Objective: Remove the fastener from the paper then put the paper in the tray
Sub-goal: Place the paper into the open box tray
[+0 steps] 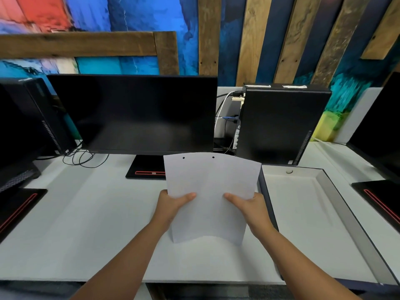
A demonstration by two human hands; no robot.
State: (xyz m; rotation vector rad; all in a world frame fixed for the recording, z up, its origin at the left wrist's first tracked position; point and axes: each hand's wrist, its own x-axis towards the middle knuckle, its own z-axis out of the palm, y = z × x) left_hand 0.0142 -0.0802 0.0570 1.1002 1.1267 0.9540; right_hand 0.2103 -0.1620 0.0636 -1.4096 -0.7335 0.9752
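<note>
A: What are the hands doing?

B: The left hand grips the paper by its left edge, thumb on top. The right hand grips the right edge the same way.

A: Where is the paper?

B: Lifted off the table, bowed between both hands, with two dark holes along the edge farthest from them.

A: And the tray?

B: On the table, just right of the right hand. A small round thing lies at its far rim; I cannot tell what it is.
</note>
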